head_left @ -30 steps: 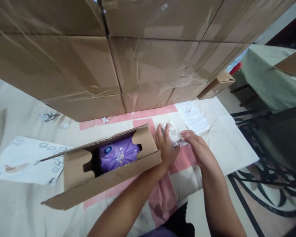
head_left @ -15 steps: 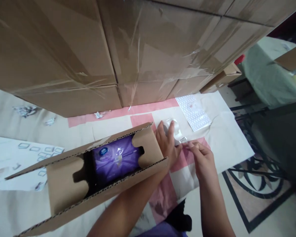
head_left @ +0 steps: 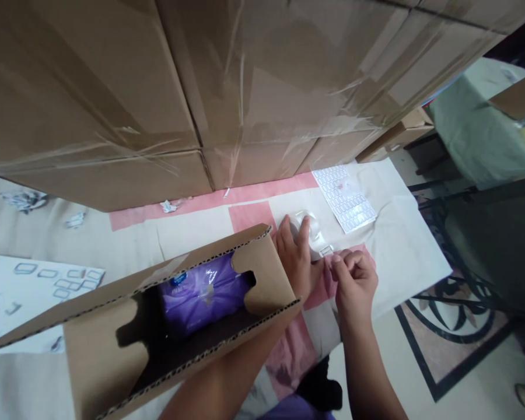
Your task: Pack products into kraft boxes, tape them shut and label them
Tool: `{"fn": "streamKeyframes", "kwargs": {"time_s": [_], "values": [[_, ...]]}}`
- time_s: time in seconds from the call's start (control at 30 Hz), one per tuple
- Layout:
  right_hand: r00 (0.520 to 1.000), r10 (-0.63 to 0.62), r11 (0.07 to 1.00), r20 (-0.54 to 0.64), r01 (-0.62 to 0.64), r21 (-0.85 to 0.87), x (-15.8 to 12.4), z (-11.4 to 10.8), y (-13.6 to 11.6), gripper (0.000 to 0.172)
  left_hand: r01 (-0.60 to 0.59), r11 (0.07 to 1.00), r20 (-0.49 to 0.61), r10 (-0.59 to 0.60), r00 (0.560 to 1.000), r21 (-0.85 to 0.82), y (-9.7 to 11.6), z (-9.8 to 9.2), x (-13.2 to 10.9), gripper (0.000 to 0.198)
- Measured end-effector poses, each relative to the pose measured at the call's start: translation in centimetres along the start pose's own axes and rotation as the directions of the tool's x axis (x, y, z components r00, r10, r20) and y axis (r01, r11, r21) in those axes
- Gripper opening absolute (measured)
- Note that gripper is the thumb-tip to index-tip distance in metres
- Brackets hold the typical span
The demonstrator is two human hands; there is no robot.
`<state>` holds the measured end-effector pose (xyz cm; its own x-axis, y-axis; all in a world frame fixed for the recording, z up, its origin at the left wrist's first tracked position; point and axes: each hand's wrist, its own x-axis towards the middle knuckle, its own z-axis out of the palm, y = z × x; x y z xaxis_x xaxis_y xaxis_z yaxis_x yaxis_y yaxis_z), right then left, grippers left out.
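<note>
My left hand (head_left: 295,254) rests on a pale, see-through tape dispenser (head_left: 315,238), its fingers wrapped over the roll. The dispenser lies on the cloth-covered table, its narrow end towards my right hand (head_left: 354,274). That hand is closed in a pinch just off this end; whatever is between thumb and finger is too small to make out. Over my left forearm stands an open, long cardboard box (head_left: 262,262) with its flaps up. Inside it sits a shiny purple plastic-wrapped pack (head_left: 205,294).
Large taped cartons (head_left: 289,87) are stacked along the far side. A sheet of stickers (head_left: 345,195) lies beyond the dispenser. A partly used sticker sheet (head_left: 35,291) and crumpled paper scraps (head_left: 24,200) lie at the left. The table's right edge (head_left: 433,233) drops to a patterned floor.
My view has shifted slightly, and the box's left end appears nearer and lower. My right hand's fingers have curled in more tightly; my left hand stays on the dispenser.
</note>
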<state>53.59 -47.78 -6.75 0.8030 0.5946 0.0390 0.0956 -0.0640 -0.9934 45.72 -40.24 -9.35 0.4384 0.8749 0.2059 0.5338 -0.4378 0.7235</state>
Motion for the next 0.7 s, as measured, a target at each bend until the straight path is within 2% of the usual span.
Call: {"fn": "streamKeyframes", "kwargs": {"time_s": [0.1, 0.33, 0.53, 0.7], "values": [[0.999, -0.038, 0.999, -0.017, 0.039, 0.024, -0.5, 0.1, 0.5, 0.041, -0.007, 1.0, 0.006, 0.007, 1.0, -0.011, -0.1, -0.1, 0.0, 0.09], [0.997, -0.006, 0.979, -0.074, 0.021, 0.203, -0.7, 0.0, 2.2, 0.045, -0.006, 1.0, 0.033, 0.005, 0.999, 0.022, -0.1, 0.0, -0.2, 0.093], [0.996, 0.02, 0.975, -0.092, 0.001, 0.22, -1.4, -0.4, 2.0, 0.042, -0.075, 0.996, 0.005, 0.075, 0.997, 0.052, -0.4, 0.4, -0.3, 0.095], [0.992, 0.023, 0.974, -0.127, 0.007, 0.227, -1.6, -0.7, 1.9, 0.043, -0.088, 0.993, 0.004, 0.088, 0.996, 0.082, -0.2, 0.6, -0.1, 0.099]]}}
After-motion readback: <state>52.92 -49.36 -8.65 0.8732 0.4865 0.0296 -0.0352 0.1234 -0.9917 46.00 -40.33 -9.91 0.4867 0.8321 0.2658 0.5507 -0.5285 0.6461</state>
